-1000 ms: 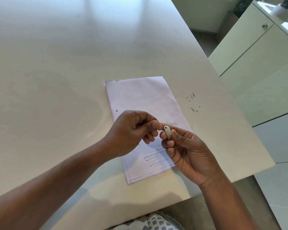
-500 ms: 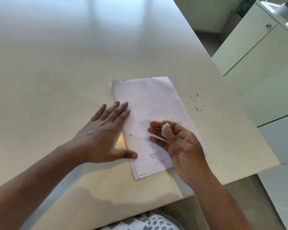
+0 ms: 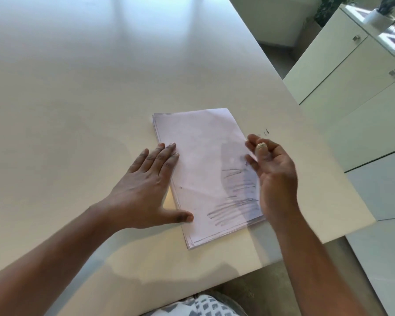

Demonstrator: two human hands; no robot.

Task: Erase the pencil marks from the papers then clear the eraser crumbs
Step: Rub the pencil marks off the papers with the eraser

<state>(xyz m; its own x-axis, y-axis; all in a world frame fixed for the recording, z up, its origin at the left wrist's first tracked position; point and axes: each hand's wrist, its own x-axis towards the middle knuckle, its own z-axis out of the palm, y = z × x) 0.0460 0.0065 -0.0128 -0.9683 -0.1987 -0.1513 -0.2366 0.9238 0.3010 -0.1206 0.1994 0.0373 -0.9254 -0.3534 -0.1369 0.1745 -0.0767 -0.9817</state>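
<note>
White table (image 3: pixel 82 92) bears a stack of papers (image 3: pixel 198 142); left hand (image 3: pixel 144 188) presses it flat-fingered, right hand (image 3: pixel 271 169) pinches an eraser (image 3: pixel 261 145).

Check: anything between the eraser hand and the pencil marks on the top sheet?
Nothing visible. The right hand holds the eraser by the right edge of the paper stack, and the pencil marks lie bare beside it. The left hand rests flat on the stack's left edge, away from the marks.

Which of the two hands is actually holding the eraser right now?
The right hand, raised beside the papers, pinches the eraser; the left hand lies flat.
</note>
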